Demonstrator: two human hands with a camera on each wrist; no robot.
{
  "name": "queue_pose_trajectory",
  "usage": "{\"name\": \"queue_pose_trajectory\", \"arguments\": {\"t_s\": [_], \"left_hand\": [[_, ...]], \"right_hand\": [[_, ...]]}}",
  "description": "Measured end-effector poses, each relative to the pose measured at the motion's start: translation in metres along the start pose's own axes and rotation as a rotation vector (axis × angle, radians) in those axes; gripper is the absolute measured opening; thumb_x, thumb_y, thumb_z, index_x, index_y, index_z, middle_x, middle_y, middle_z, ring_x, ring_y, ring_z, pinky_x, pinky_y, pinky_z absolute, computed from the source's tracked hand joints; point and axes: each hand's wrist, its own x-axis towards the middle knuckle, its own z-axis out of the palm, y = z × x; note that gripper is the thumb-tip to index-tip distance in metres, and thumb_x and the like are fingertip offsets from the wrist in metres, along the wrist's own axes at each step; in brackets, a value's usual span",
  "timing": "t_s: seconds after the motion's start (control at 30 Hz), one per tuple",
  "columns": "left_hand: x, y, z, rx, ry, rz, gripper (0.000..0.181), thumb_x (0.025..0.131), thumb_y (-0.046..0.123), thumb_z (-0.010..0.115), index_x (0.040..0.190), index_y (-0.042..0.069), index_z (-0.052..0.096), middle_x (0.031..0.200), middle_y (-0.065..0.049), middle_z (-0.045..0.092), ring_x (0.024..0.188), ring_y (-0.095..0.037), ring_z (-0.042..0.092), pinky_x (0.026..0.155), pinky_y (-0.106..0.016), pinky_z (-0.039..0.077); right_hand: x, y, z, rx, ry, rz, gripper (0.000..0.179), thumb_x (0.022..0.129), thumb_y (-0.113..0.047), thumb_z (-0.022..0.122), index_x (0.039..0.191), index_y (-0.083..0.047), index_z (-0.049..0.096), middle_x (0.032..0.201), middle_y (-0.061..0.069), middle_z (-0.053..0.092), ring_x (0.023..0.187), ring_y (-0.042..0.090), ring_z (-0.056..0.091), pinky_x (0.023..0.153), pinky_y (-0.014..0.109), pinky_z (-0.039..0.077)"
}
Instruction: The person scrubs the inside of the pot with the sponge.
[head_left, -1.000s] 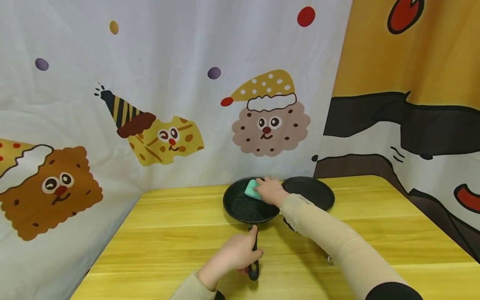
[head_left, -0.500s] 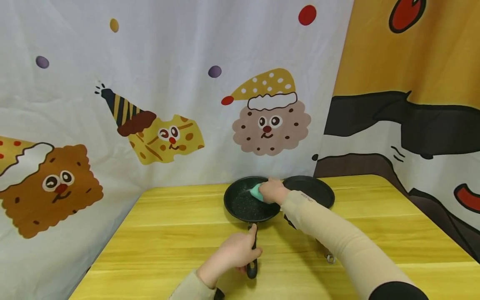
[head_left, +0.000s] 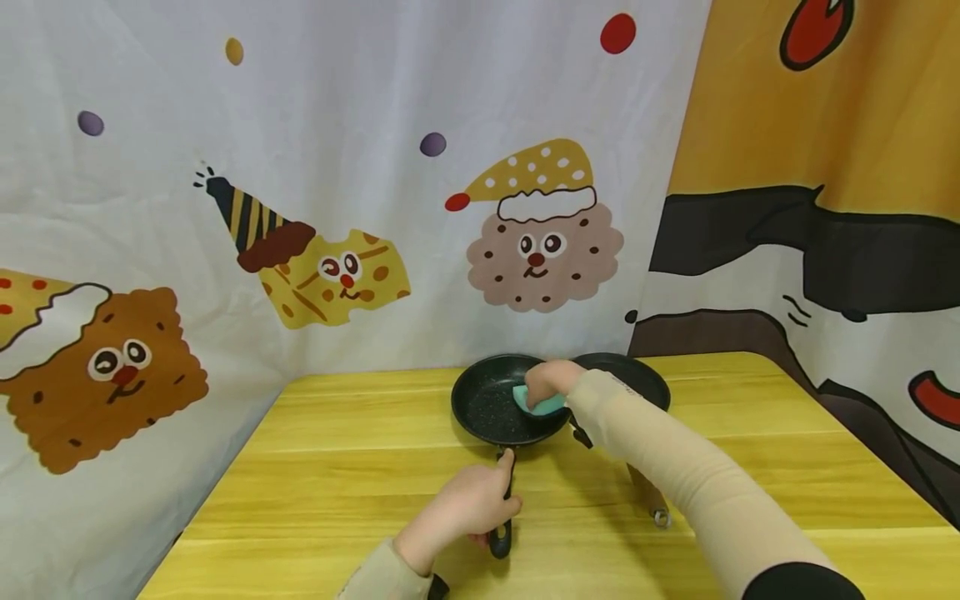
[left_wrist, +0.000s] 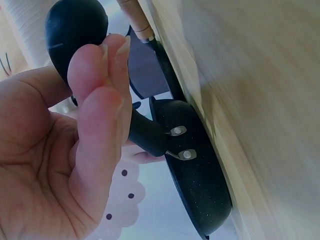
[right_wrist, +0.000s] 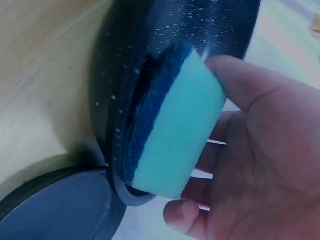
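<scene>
A black speckled frying pan (head_left: 487,408) sits on the wooden table with its handle toward me. My left hand (head_left: 468,502) grips that handle; in the left wrist view, the fingers (left_wrist: 97,130) curl round the black handle (left_wrist: 147,132). With my right hand (head_left: 551,382) I hold a mint-green sponge (head_left: 538,403) against the right inner side of the pan. The right wrist view shows the sponge (right_wrist: 180,127) between thumb and fingers, its dark scouring layer facing the pan wall.
A second, flatter black pan (head_left: 637,379) lies right beside the first, partly behind my right sleeve (head_left: 675,467). Its brown handle (head_left: 647,492) ends in a metal ring. A printed curtain (head_left: 360,125) hangs along the table's back edge.
My right hand has moved the sponge from the upper middle of the pan down and right to its right inner side. The left hand keeps its grip on the handle.
</scene>
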Motion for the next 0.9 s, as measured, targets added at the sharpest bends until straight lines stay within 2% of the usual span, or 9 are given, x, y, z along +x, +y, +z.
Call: {"name": "queue_pose_trajectory", "arguments": {"t_s": [0.13,0.17,0.3,0.37,0.5,0.6,0.7,0.8,0.9], "left_hand": [[0.0,-0.001,0.0,0.012,0.006,0.009,0.067,0.094,0.022,0.059,0.148,-0.007,0.031,0.05,0.003,0.051,0.03,-0.007,0.05,0.032,-0.021,0.042],[0.0,-0.001,0.0,0.015,0.01,0.01,0.067,0.094,0.022,0.059,0.148,-0.007,0.032,0.051,0.003,0.051,0.029,-0.007,0.05,0.033,-0.021,0.042],[0.0,-0.003,0.0,0.018,0.012,0.013,0.066,0.094,0.022,0.059,0.147,-0.007,0.033,0.053,0.003,0.051,0.029,-0.006,0.049,0.033,-0.021,0.042],[0.0,-0.003,0.0,0.015,0.008,0.015,0.066,0.094,0.022,0.059,0.147,-0.007,0.033,0.054,0.003,0.051,0.029,-0.005,0.048,0.034,-0.021,0.042],[0.0,-0.004,-0.001,-0.009,-0.01,0.016,0.067,0.095,0.023,0.059,0.148,-0.006,0.031,0.054,0.003,0.052,0.03,-0.006,0.049,0.034,-0.022,0.043],[0.0,-0.005,-0.003,-0.025,-0.022,0.021,0.067,0.095,0.022,0.059,0.149,-0.006,0.031,0.054,0.003,0.052,0.03,-0.007,0.051,0.035,-0.023,0.044],[0.0,-0.006,-0.004,-0.041,-0.037,0.026,0.067,0.095,0.023,0.059,0.149,-0.006,0.03,0.05,0.003,0.053,0.032,-0.01,0.053,0.037,-0.023,0.045],[0.001,-0.006,-0.003,-0.07,-0.054,0.026,0.069,0.095,0.026,0.059,0.149,-0.005,0.03,0.046,0.003,0.054,0.034,-0.013,0.056,0.039,-0.023,0.045],[0.003,-0.006,-0.002,-0.148,-0.082,0.013,0.072,0.095,0.028,0.061,0.15,-0.005,0.027,0.044,0.002,0.055,0.036,-0.018,0.059,0.04,-0.026,0.048]], "right_hand": [[-0.004,0.003,-0.004,0.073,-0.066,-0.007,0.024,0.094,-0.035,0.06,0.097,-0.01,0.062,0.085,0.002,0.05,0.071,0.016,0.042,0.067,0.034,0.036],[-0.005,0.003,-0.004,0.105,-0.084,-0.008,0.024,0.094,-0.035,0.06,0.097,-0.011,0.062,0.084,0.001,0.05,0.069,0.015,0.04,0.065,0.033,0.035],[-0.009,0.005,-0.006,0.228,-0.151,-0.032,0.026,0.091,-0.032,0.062,0.072,-0.016,0.056,0.065,-0.003,0.041,0.052,0.013,0.03,0.052,0.03,0.03],[-0.011,0.006,-0.007,0.28,-0.178,-0.059,0.036,0.09,-0.03,0.063,0.059,-0.018,0.049,0.055,-0.004,0.036,0.046,0.011,0.025,0.047,0.027,0.027],[-0.016,0.006,-0.009,0.361,-0.235,-0.105,0.04,0.087,-0.029,0.065,0.053,-0.02,0.047,0.052,-0.007,0.038,0.044,0.008,0.028,0.046,0.025,0.027],[-0.018,0.005,-0.009,0.409,-0.278,-0.123,0.029,0.085,-0.029,0.066,0.061,-0.018,0.054,0.061,-0.005,0.045,0.051,0.01,0.036,0.05,0.027,0.033],[-0.019,0.004,-0.009,0.401,-0.289,-0.137,0.015,0.084,-0.032,0.067,0.081,-0.018,0.068,0.079,-0.004,0.057,0.066,0.011,0.048,0.057,0.03,0.041],[-0.018,0.004,-0.008,0.355,-0.282,-0.149,0.029,0.085,-0.04,0.068,0.108,-0.022,0.071,0.107,-0.006,0.061,0.089,0.013,0.056,0.068,0.036,0.05],[-0.017,0.004,-0.007,0.345,-0.282,-0.169,0.039,0.086,-0.042,0.067,0.12,-0.024,0.068,0.123,-0.007,0.058,0.106,0.015,0.056,0.078,0.043,0.053]]}}
